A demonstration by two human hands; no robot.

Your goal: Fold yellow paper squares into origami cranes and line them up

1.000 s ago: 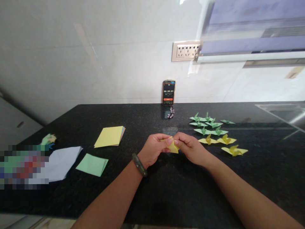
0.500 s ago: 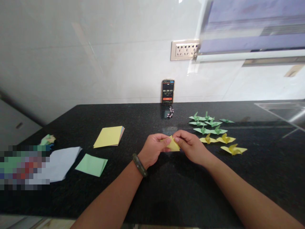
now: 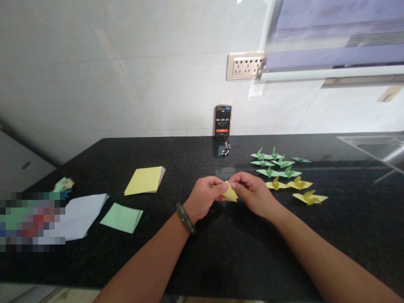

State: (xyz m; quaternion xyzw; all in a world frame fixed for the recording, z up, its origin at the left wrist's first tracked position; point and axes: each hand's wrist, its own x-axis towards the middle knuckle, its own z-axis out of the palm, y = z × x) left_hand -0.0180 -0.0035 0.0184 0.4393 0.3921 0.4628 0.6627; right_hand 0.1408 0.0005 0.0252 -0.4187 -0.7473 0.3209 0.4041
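Note:
A small folded piece of yellow origami paper (image 3: 230,194) is held between both hands above the dark counter. My left hand (image 3: 205,195), with a dark green bangle on its wrist, pinches the paper's left side, thumb on top. My right hand (image 3: 252,193) grips its upper right edge between thumb and fingers. Part of the paper is hidden behind the fingers. Just right of my right hand stand several yellow paper cranes (image 3: 309,198), and behind them sit several green paper cranes (image 3: 288,172).
A stack of square paper, yellow on top (image 3: 144,181), lies left of my hands. Nearer are green paper (image 3: 122,218) and white sheets (image 3: 83,216). Crumpled paper (image 3: 63,185) sits far left. A phone (image 3: 222,122) showing a timer leans on the wall, a beaded strap (image 3: 226,148) before it.
The yellow paper has shifted slightly between the fingers; its lower right part now looks narrower, with the corner angled lower. Both hands stay in nearly the same place.

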